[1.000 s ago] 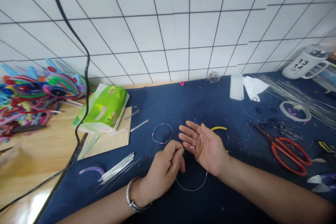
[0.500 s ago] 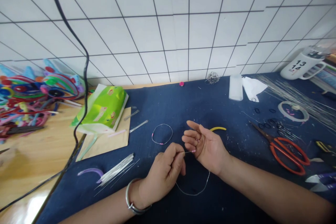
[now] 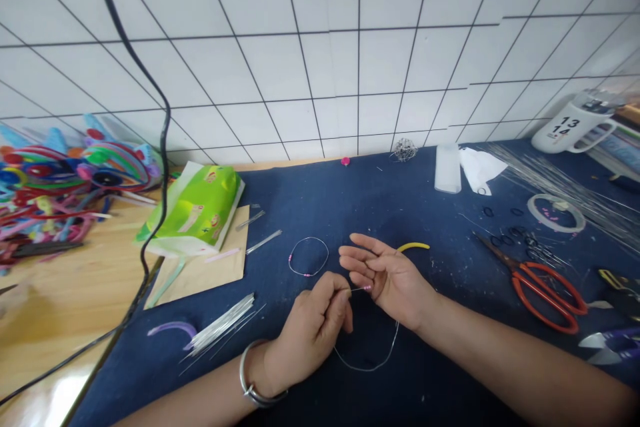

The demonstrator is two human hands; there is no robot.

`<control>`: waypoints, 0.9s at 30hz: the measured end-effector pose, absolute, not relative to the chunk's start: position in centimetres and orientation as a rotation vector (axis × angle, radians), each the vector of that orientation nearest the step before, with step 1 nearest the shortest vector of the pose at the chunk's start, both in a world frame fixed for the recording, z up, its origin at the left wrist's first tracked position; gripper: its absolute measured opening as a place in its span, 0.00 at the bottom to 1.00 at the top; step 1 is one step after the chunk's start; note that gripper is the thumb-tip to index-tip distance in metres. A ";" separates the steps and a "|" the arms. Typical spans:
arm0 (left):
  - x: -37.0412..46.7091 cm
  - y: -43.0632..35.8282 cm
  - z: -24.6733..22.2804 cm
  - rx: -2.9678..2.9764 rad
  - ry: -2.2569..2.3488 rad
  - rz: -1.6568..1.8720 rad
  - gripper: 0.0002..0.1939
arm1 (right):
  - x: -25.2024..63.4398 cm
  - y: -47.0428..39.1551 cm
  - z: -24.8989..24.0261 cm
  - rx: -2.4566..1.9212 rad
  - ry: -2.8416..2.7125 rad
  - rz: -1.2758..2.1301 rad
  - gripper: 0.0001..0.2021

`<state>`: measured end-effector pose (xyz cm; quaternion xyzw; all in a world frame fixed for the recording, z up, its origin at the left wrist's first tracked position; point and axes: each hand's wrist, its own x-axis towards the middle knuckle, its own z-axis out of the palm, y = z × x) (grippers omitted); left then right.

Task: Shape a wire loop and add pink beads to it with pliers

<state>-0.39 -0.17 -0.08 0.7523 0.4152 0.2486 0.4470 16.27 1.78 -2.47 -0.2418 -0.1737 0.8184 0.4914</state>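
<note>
My left hand (image 3: 313, 327) is closed in a pinch on a thin silver wire (image 3: 367, 369). Pink beads (image 3: 367, 287) sit on the short wire end that sticks out from its fingertips. Beside them my right hand (image 3: 393, 277) is turned palm up, fingers apart and slightly bent, its fingers close to the beads. The wire curves below both hands, and its far end passes out of sight behind my right hand. Beyond my left hand a finished-looking wire ring (image 3: 309, 238) with pink beads lies on the dark blue cloth (image 3: 320, 200).
Orange-handled scissors (image 3: 550, 293) and a round dish (image 3: 557, 213) with pink beads lie to the right. Left are a bundle of wires (image 3: 225, 323), a purple curved piece (image 3: 173, 327) and a green tissue pack (image 3: 197, 207). A black cable (image 3: 163, 140) hangs at left.
The fingers of my right hand have straightened and shifted slightly left. My left hand stays nearly still, pinching the wire.
</note>
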 end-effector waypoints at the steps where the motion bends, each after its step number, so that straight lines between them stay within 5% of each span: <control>1: -0.4 -0.2 0.0 1.863 1.031 0.615 0.08 | 16.3 1.8 -2.6 -0.574 -0.417 1.987 0.22; 27: 0.5 -1.5 -1.0 0.903 0.523 0.886 0.08 | 15.8 1.5 -2.3 -0.558 -0.273 2.030 0.20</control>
